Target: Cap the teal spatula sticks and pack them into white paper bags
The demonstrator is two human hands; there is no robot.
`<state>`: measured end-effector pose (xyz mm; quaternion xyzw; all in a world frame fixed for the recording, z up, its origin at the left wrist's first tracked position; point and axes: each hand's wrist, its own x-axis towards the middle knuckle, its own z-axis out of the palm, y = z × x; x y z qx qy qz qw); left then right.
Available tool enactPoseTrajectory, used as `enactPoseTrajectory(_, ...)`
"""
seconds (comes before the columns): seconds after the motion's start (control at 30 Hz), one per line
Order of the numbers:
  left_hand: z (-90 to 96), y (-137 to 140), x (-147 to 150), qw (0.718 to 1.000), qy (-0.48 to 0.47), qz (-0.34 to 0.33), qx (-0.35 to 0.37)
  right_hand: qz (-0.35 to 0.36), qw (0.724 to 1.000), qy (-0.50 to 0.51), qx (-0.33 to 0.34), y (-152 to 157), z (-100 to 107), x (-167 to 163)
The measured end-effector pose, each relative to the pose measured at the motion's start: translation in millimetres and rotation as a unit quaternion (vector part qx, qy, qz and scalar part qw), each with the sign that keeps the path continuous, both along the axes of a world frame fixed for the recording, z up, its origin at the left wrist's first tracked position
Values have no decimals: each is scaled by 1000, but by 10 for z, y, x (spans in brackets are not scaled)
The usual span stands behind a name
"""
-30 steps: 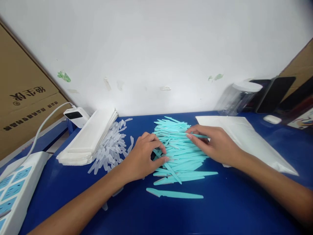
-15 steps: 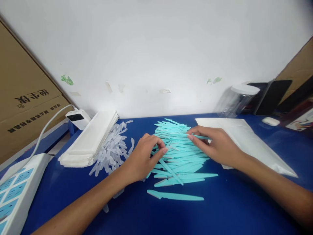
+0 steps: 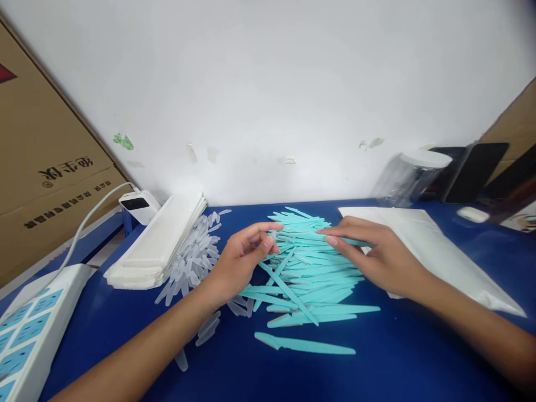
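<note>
A large heap of turquoise eyebrow razors (image 3: 318, 279) covers the middle of the table. My left hand (image 3: 240, 254) is over the heap's left edge, thumb and fingers pinching a small translucent blade cap (image 3: 272, 235). My right hand (image 3: 377, 248) is above the heap's right side. Its thumb and forefinger are closed on one turquoise razor, whose handle (image 3: 358, 242) shows between the fingers. To the left of the heap lies a pile of frosted, see-through blade caps (image 3: 195, 254). A single razor (image 3: 304, 343) lies apart, nearest to me.
A stack of white folded sheets or sleeves (image 3: 157, 240) lies left of the caps. Behind my right hand is a white packet (image 3: 435, 245). A power strip (image 3: 46, 324), a cabled white device (image 3: 140, 205), a lidded clear jar (image 3: 404, 178) and a cardboard box (image 3: 54, 145) stand around.
My left hand has moved slightly up and left, and the cap in its fingers shows more plainly. My right hand stays on its razor. The view has shifted a little.
</note>
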<state>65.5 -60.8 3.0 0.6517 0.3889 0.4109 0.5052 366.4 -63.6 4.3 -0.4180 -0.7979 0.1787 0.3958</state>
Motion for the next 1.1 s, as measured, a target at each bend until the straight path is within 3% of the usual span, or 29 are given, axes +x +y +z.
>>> enactPoseTrajectory(0.13, 9, -9, 16, 998, -40, 19, -36, -5, 1000, 1, -12, -16, 28, -16)
enactPoseTrajectory(0.3, -19, -5, 19, 998, -31, 59, -23, 3, 997, 25, -71, -25, 10, -10)
enactPoseTrajectory(0.63, -21, -29, 36, 992, -57, 106, -48, 67, 997, 24, -11, -73, 63, -38)
enactPoseTrajectory(1.1, -22, -35, 46, 994, -48, 100, -22, 68, 997, 18, -33, -113, 151, -6)
